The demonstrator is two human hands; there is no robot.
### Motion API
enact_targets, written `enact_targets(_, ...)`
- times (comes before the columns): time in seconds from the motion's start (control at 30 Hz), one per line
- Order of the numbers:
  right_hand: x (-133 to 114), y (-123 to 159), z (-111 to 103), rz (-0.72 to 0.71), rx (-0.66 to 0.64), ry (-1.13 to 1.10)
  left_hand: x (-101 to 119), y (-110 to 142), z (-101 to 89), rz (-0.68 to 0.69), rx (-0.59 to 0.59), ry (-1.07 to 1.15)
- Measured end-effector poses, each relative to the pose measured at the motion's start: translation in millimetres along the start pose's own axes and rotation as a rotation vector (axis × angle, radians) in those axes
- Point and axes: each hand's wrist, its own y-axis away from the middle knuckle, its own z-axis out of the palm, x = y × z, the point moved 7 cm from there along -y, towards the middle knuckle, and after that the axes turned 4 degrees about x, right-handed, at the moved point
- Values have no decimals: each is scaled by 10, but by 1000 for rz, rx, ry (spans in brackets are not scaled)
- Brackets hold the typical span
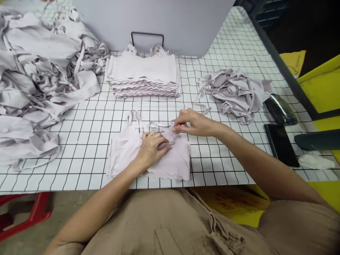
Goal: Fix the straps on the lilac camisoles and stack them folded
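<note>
A pale pink camisole (170, 163) with thin straps and a scalloped hem lies flat near the table's front edge. My left hand (153, 146), with a ring on one finger, rests on its middle, thumb and fingers closing on the fabric at the neckline. At the upper right of the garment, my right hand (190, 123) pinches the cloth at the base of a strap. The other strap (135, 118) stands up in a loop on the left side. Behind it sits a neat stack of folded camisoles (143, 76), straps toward the back.
A big heap of loose garments (45, 63) covers the left side. A smaller crumpled pile (236, 92) lies at right, near a dark shiny object (281, 109), a black phone (281, 144) and a dark green cylinder (317, 140). A grey panel (159, 17) stands behind the stack.
</note>
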Motion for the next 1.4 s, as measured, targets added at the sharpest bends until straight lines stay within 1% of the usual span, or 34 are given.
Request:
enact_targets(0.1,111,-191,-216,33,101,2,-3,-5,18,-5,0,-19)
enact_targets(0.17,173,-304,-291,33,146,33,-15,-17,44,-1,8,-23)
enact_targets(0.23,233,-381,-310,32,158,64,-33,-34,67,1,8,-32)
enact_targets(0.3,260,-387,-296,41,187,105,-36,-30,50,10,16,-52)
enact_targets(0.37,207,-287,-248,69,280,185,8,28,-55,55,87,-96)
enact_targets(0.43,37,-68,-94,95,385,292,106,174,-214,145,203,-170)
enact_targets(0.47,-87,71,48,93,401,338,161,278,-282,197,246,-213)
enact_targets(0.5,-222,213,244,77,367,365,204,394,-324,244,259,-258)
enact_targets(0.57,-482,507,683,12,247,396,211,632,-339,293,200,-347)
enact_targets(0.6,-576,652,880,-16,185,400,163,746,-344,287,167,-398)
enact_targets(0.63,-619,789,1020,-9,150,405,90,852,-363,274,153,-446)
enact_targets(0.67,-601,913,1117,41,105,408,-16,944,-396,238,147,-488)
enact_targets(0.7,-561,1025,1152,87,82,399,-137,1022,-444,197,156,-518)
enact_targets(0.73,-507,1121,1143,117,56,374,-254,1087,-499,167,171,-538)
enact_targets(0.77,-446,1199,1090,130,34,334,-355,1139,-551,155,183,-546)
enact_targets(0.8,-377,1255,980,133,38,286,-435,1178,-594,159,187,-544)
enact_targets(0.83,-290,1289,811,140,78,236,-504,1203,-629,152,182,-544)
enact_targets(0.87,-177,1305,584,162,158,195,-556,1215,-667,130,185,-539)
enact_targets(0.9,-28,1313,303,215,281,175,-586,1216,-703,100,194,-529)
enact_targets(0.93,142,1326,-20,285,444,170,-593,1207,-740,65,210,-514)
enact_targets(1.0,505,1348,-621,470,690,273,-518,1162,-805,31,258,-469)
enact_targets(1.07,800,1289,-1069,552,785,334,-348,1092,-849,81,300,-433)
enact_targets(1.1,926,1248,-1237,579,806,348,-255,1057,-864,126,313,-424)
enact_targets(1.17,1128,1177,-1459,623,822,346,-120,1013,-897,204,333,-425)
enact_targets(1.23,1254,1140,-1568,653,830,309,-107,1025,-941,244,351,-442)
enact_targets(1.3,1310,1145,-1633,663,840,238,-219,1100,-980,264,342,-456)
enact_targets(1.4,1263,1228,-1777,630,881,97,-524,1284,-1035,259,303,-449)
